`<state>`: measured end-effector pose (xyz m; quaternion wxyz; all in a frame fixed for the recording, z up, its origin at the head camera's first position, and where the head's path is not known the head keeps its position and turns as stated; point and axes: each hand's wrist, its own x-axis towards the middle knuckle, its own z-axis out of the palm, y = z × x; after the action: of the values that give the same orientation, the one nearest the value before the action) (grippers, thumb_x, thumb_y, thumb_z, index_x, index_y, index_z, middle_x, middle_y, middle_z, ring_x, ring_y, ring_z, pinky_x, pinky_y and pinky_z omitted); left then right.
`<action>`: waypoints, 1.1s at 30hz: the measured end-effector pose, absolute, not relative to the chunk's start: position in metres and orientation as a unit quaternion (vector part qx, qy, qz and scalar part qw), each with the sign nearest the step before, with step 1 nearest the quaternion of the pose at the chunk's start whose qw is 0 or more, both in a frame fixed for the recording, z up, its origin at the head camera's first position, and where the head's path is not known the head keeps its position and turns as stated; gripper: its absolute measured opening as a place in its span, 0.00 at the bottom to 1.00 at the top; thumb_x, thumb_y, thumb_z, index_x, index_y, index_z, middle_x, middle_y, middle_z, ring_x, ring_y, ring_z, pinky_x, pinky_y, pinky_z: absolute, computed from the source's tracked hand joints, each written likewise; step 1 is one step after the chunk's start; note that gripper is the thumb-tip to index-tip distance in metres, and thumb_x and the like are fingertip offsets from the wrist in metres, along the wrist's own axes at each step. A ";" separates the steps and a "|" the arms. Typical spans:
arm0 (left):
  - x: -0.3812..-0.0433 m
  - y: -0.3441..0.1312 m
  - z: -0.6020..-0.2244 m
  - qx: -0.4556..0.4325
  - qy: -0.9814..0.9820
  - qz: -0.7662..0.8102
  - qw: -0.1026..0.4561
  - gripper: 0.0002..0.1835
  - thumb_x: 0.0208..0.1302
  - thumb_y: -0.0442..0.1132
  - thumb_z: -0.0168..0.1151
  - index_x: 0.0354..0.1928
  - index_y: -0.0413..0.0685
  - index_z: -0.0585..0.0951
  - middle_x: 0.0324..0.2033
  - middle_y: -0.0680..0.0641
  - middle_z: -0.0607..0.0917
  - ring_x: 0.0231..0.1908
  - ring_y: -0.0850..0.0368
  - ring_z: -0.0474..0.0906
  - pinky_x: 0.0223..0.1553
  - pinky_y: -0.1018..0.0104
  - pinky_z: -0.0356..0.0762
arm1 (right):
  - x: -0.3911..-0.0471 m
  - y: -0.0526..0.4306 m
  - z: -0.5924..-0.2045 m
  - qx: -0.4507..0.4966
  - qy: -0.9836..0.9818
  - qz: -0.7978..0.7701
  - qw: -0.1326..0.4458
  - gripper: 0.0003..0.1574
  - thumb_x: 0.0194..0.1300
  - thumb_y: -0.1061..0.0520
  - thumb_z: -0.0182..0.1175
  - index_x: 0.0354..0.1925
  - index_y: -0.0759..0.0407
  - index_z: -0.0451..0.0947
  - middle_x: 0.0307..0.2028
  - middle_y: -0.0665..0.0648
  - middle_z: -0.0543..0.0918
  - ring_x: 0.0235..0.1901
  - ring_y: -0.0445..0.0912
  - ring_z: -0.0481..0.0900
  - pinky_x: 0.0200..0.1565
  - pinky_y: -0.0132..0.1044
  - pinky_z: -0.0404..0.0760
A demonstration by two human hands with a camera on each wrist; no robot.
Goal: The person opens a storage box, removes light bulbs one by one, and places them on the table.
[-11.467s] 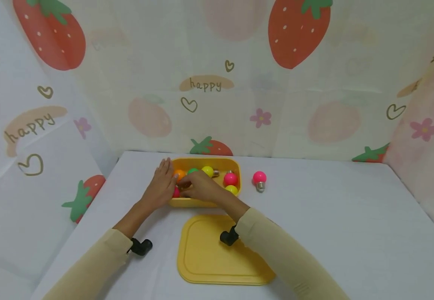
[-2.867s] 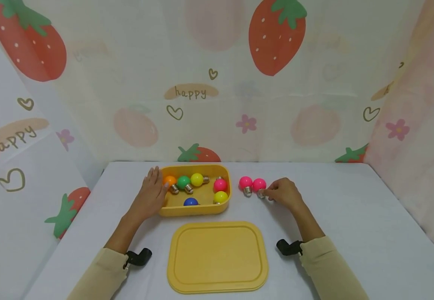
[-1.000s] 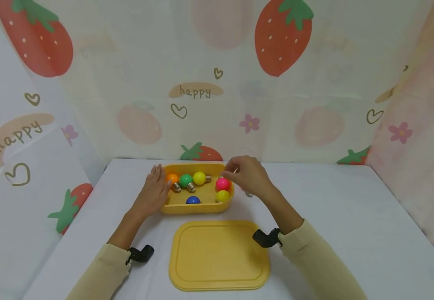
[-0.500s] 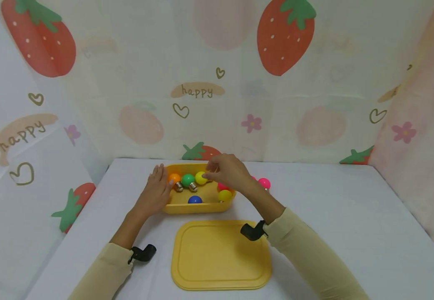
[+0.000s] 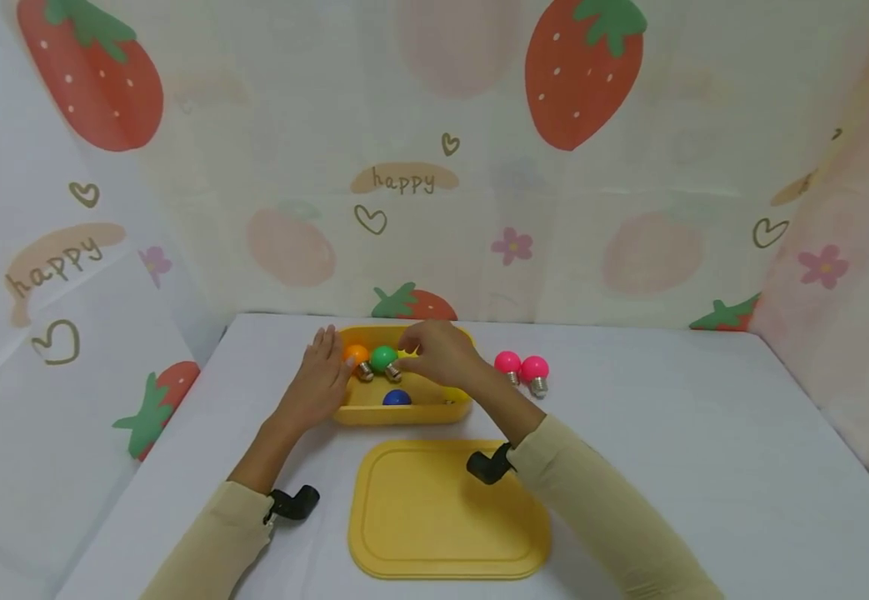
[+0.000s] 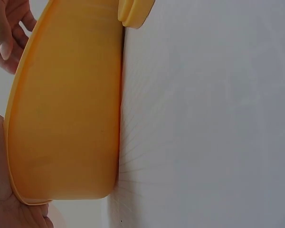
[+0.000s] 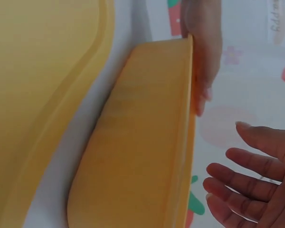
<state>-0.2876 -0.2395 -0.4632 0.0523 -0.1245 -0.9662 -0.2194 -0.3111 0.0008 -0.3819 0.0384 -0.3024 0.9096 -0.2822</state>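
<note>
My left hand rests on the left end of a yellow plastic box, its fingers straight and its thumb over the rim. My right hand hovers over the right part of the box with parted, loosely bent fingers and nothing between them. Inside lie an orange bulb, a green bulb and a blue bulb. Yellow bulbs and a pink one there are mostly hidden by my right hand. Two pink bulbs, a left one and a right one, lie side by side right of the box.
A flat yellow lid lies on the white table in front of the box, partly under my right forearm. A printed cloth with strawberries hangs behind the table and along its sides.
One pink bulb has come out of the box to lie beside the other. My right hand has let go of it and moved left over the box. My left hand has stayed on the box.
</note>
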 end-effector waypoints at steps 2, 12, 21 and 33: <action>-0.288 -0.239 -0.463 -0.127 -0.965 -0.224 0.056 0.36 0.83 0.49 0.32 0.76 0.23 0.45 0.78 0.28 0.41 0.78 0.34 0.33 0.76 0.40 0.34 | -0.313 -0.002 -0.384 -0.305 0.907 -0.285 0.044 0.20 0.66 0.51 0.71 0.51 0.62 0.85 0.48 0.60 0.87 0.49 0.53 0.83 0.50 0.43 0.82; -0.287 -0.241 -0.463 -0.122 -0.962 -0.235 0.064 0.35 0.83 0.47 0.33 0.76 0.24 0.47 0.78 0.30 0.43 0.78 0.35 0.34 0.76 0.40 0.36 | -0.327 -0.026 -0.388 -0.318 0.910 -0.262 0.051 0.21 0.68 0.51 0.69 0.55 0.60 0.83 0.51 0.58 0.86 0.49 0.49 0.81 0.53 0.41 0.81; -0.290 -0.243 -0.464 -0.129 -0.961 -0.237 0.060 0.35 0.84 0.48 0.32 0.76 0.23 0.47 0.78 0.29 0.43 0.78 0.34 0.34 0.75 0.39 0.36 | -0.340 -0.049 -0.395 -0.342 0.912 -0.223 0.050 0.25 0.67 0.51 0.70 0.58 0.61 0.83 0.54 0.56 0.85 0.54 0.49 0.80 0.59 0.42 0.78; -0.288 -0.240 -0.463 -0.130 -0.962 -0.231 0.066 0.33 0.84 0.45 0.34 0.76 0.23 0.48 0.78 0.29 0.45 0.78 0.34 0.36 0.75 0.39 0.38 | -0.351 -0.063 -0.408 -0.334 0.916 -0.207 0.076 0.29 0.69 0.49 0.68 0.63 0.59 0.79 0.58 0.56 0.83 0.57 0.49 0.79 0.62 0.42 0.77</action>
<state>-0.2885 -0.2399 -0.4627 0.0658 -0.1301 -0.9619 -0.2314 -0.3513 -0.0627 -0.4075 0.0760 -0.3344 0.9164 -0.2066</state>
